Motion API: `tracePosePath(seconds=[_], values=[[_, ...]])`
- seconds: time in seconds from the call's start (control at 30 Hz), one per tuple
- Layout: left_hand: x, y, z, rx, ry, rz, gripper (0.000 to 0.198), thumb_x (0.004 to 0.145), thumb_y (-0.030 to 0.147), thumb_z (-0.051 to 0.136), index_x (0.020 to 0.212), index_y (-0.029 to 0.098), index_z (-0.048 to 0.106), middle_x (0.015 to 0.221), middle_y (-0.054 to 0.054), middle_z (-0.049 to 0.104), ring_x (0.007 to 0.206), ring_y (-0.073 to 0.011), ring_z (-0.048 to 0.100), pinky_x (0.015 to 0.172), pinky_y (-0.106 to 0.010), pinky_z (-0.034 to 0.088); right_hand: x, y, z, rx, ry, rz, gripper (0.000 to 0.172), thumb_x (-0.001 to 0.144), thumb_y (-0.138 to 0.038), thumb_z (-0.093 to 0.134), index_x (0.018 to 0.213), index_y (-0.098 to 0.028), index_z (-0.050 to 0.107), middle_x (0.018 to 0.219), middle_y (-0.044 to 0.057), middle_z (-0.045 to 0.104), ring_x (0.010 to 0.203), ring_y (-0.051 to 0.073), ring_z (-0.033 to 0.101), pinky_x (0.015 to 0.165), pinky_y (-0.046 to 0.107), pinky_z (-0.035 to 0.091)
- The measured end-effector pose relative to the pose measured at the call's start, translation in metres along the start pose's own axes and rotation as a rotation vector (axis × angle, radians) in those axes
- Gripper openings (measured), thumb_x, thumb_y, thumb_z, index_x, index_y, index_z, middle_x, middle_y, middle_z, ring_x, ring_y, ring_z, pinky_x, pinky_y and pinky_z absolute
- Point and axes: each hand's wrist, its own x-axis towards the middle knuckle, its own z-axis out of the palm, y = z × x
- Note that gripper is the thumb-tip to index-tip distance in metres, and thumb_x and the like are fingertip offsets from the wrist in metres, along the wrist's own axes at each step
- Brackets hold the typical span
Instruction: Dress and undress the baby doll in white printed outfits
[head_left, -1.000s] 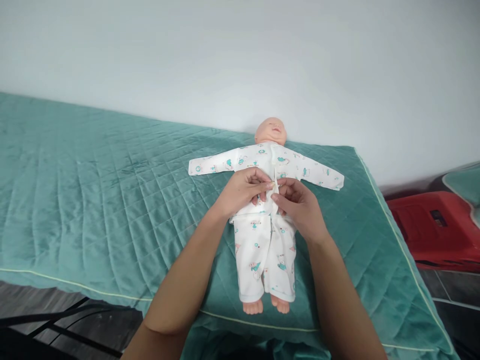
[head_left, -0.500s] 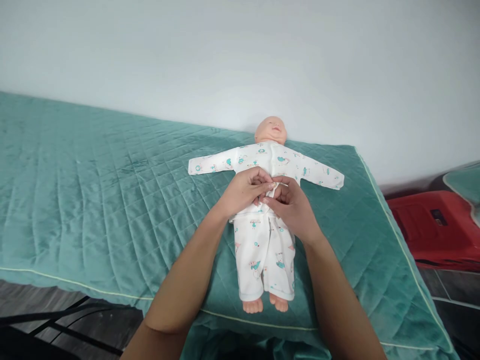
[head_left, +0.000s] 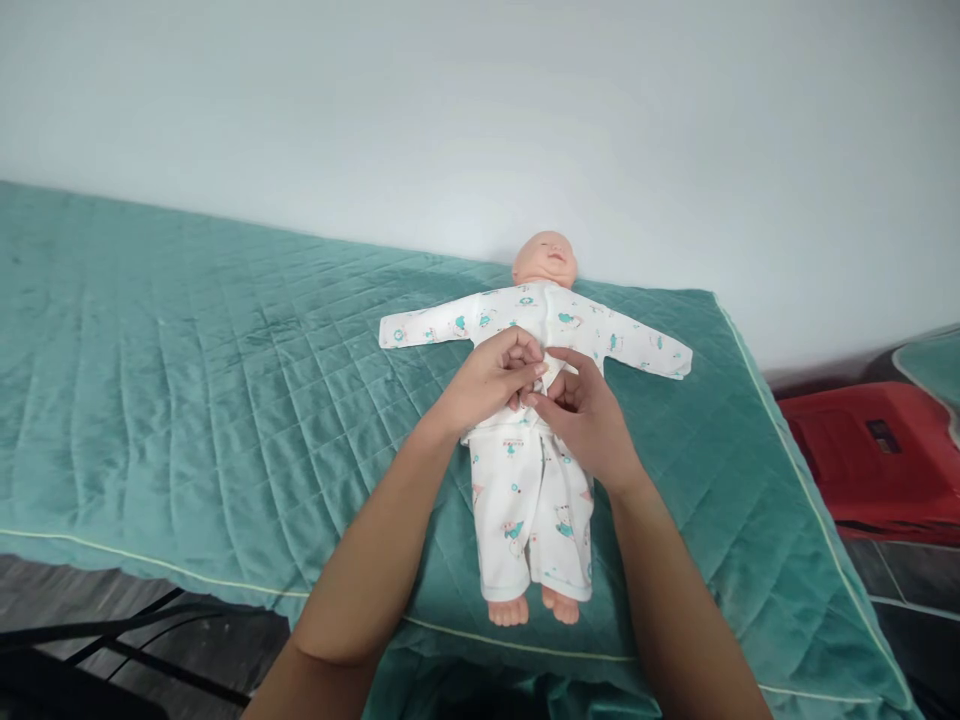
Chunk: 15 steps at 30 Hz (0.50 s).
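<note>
A baby doll (head_left: 546, 258) lies on its back, dressed in a white printed shirt (head_left: 517, 308) and matching trousers (head_left: 510, 510). Its sleeves stretch out to both sides and its bare feet point toward me. Over the belly, my left hand (head_left: 501, 375) pinches the front edge of the shirt between thumb and fingers. Close beside it, my right hand (head_left: 583, 405) has its fingers curled on the same shirt front, the index finger bent over the cloth. Whatever small fastening lies between the fingertips is mostly hidden.
A green quilted cover (head_left: 225, 400) with pale piping spreads over the bed, against a white wall (head_left: 450, 110). To the right stands a red plastic stool or chair (head_left: 877, 455). Black metal bars (head_left: 112, 635) show at the lower left above a dark floor.
My right index finger has lifted slightly away from the left fingertips. Both hands stay at the shirt front. The whole view has shifted very slightly.
</note>
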Motion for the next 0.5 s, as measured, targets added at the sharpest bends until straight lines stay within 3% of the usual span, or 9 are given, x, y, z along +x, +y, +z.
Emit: tracePosePath(seconds=[0.5], values=[[-0.0023, 0.0045, -0.0071, 0.055, -0.058, -0.073, 0.015, 0.088, 0.027, 0.065, 0.097, 0.018, 0.057, 0.074, 0.002, 0.065, 0.051, -0.0064, 0.059, 0.05, -0.018, 0.049, -0.0023, 0.002, -0.001, -0.003, 0.001, 0.0, 0.058, 0.083, -0.031, 0.072, 0.136, -0.028, 0.049, 0.069, -0.009, 0.048, 0.058, 0.01, 0.044, 0.055, 0.025, 0.038]])
